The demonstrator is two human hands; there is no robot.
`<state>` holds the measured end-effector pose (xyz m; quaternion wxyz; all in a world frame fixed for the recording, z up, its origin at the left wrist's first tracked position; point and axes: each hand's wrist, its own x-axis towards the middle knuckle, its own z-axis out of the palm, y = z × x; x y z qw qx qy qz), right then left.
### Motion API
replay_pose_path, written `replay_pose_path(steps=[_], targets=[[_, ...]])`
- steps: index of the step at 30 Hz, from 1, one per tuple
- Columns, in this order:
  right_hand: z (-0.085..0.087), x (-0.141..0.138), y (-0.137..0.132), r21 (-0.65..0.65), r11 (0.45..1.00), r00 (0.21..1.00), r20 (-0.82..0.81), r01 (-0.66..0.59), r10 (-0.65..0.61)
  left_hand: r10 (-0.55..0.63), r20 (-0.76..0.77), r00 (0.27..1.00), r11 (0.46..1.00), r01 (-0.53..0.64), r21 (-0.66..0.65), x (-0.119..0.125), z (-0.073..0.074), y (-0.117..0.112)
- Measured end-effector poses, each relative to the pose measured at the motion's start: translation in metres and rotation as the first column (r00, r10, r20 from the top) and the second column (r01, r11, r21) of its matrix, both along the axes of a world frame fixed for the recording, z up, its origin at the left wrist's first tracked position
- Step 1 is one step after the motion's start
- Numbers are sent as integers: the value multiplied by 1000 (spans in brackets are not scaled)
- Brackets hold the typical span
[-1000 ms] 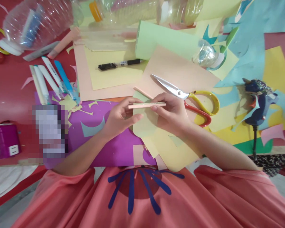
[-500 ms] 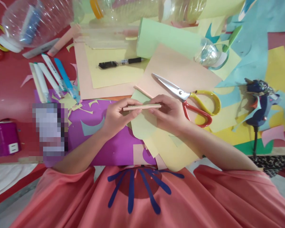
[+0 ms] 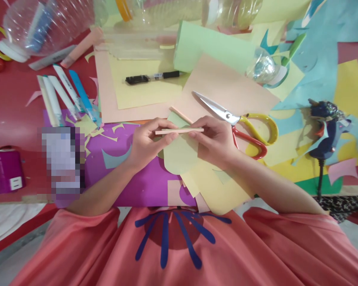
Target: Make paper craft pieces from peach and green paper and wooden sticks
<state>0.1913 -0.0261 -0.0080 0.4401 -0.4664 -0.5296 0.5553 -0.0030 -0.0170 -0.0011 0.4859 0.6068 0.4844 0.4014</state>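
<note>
Centrally, left hand (image 3: 149, 139) and right hand (image 3: 215, 137) pinch one strip (image 3: 182, 130); beyond lie one pen (image 3: 156, 76), one scissors (image 3: 227, 116).

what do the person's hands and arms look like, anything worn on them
The left hand and right hand are bare: no glove, ring or watch shows. The forearms are uncovered too, up to loose coral-pink sleeves. These belong to a coral-pink top with dark blue, round-ended strokes fanning across its front
</note>
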Motion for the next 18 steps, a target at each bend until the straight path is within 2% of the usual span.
replay_pose_path(steps=[8,15,18], targets=[[3,-2,-2,-118,992,987,-155,33,-52,54,123,991,998,-58,31,3,2,6],[9,-4,0,-170,985,968,-245,15,-57,104,107,989,994,-108,26,1,2,5],[9,-3,1,-195,981,959,-273,18,-72,109,120,987,994,-108,-15,1,4,5]])
